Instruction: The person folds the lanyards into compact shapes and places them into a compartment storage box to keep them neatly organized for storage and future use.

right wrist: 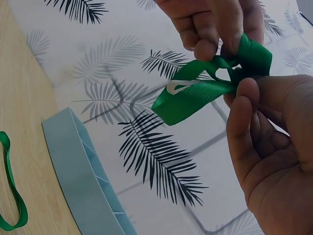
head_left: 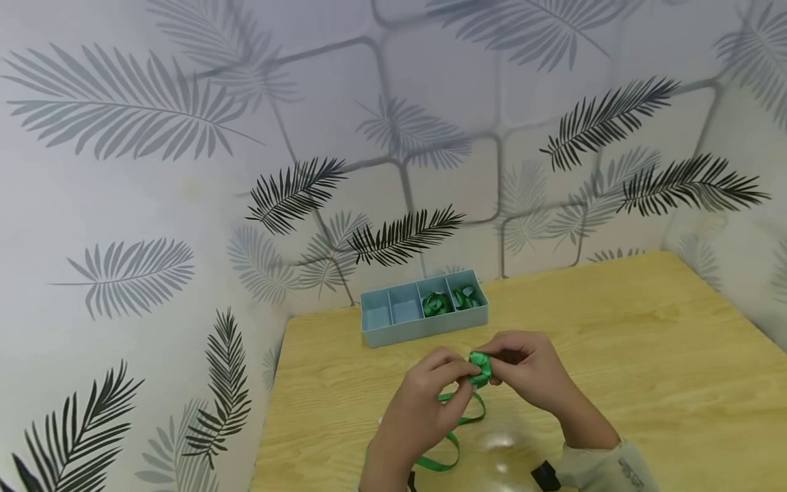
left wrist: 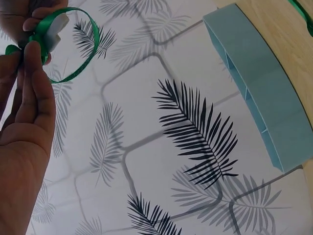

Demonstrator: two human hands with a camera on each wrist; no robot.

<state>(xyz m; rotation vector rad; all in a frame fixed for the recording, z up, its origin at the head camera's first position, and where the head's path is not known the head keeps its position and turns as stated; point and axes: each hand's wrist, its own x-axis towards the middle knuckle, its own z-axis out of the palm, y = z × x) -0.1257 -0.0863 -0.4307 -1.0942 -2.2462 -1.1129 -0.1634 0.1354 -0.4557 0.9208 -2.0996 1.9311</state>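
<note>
Both hands meet at a green ribbon [head_left: 479,369] folded into a loop above the table. My left hand [head_left: 424,400] pinches it from the left with thumb and fingertips. From the other side, my right hand [head_left: 529,369] pinches the same ribbon. In the right wrist view, a wide loop of the ribbon [right wrist: 188,105] sticks out past the fingertips, with a small white piece [right wrist: 180,86] inside it. The left wrist view shows a thin round loop [left wrist: 94,41] and a white piece [left wrist: 57,30] beside the fingers. A ribbon tail [head_left: 451,454] hangs down under the hands.
Behind the hands, a blue-grey divided tray [head_left: 424,332] stands near the back edge of the wooden table [head_left: 615,328]. Coiled green ribbons [head_left: 436,304] lie in its two right compartments. A wall with leaf patterns [head_left: 344,123] rises behind the table.
</note>
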